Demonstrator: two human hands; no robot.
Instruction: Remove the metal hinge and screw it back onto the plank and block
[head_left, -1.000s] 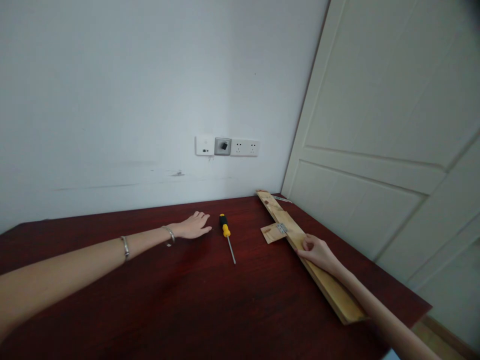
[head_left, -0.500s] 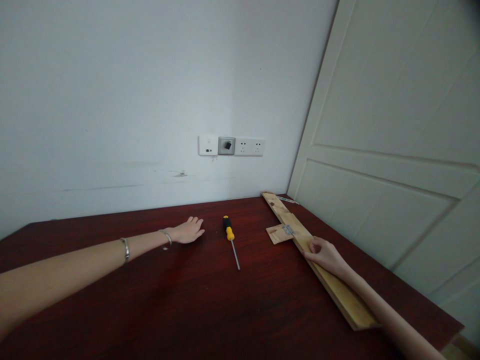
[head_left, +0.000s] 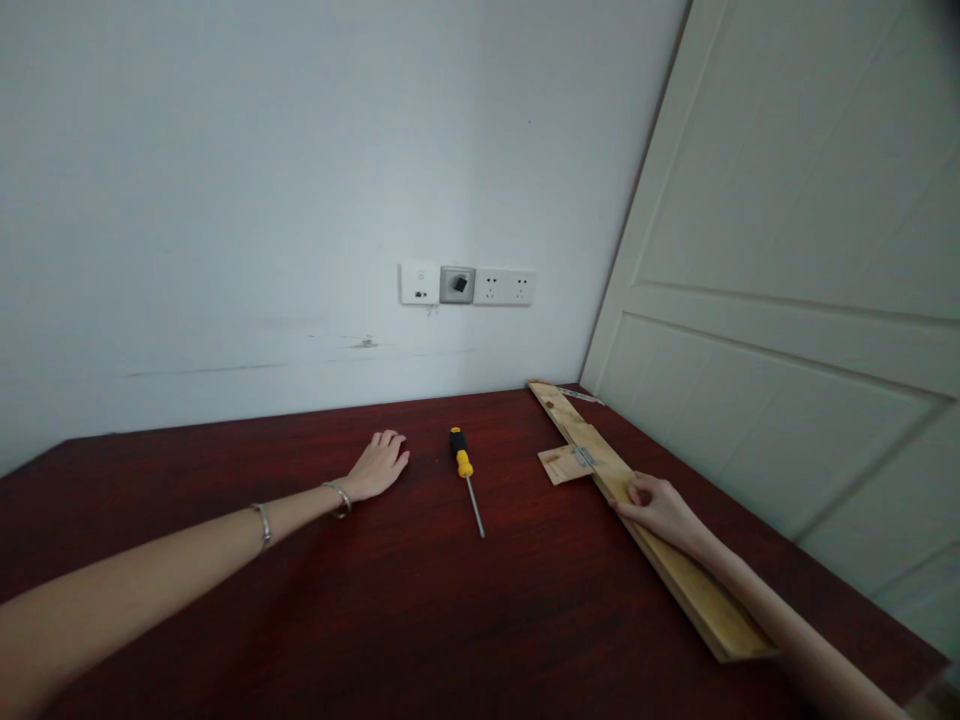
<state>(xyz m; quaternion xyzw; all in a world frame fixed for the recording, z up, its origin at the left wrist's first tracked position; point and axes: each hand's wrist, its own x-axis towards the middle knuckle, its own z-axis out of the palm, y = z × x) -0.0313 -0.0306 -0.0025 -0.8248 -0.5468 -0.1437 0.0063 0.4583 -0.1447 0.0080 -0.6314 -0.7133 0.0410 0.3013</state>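
Note:
My left hand lies palm down on the dark red tabletop, fingers stretched out, holding nothing. To its right lies a screwdriver with a black and yellow handle, its metal shaft pointing toward me. My right hand grips a long wooden board, with the thumb at its left edge and the other fingers bent over the top. A short wooden piece sticks out from the board's left side, and a metal hinge lies across the joint between them.
Behind the table rises a white wall with sockets and a switch panel. A pale panelled door or cabinet side stands along the right edge. A thin printed strip lies by the board's far end.
The view has shifted slightly. My left wrist has come a little nearer, so the hand slants more away from me. My right hand stays on the board; the screwdriver lies as before.

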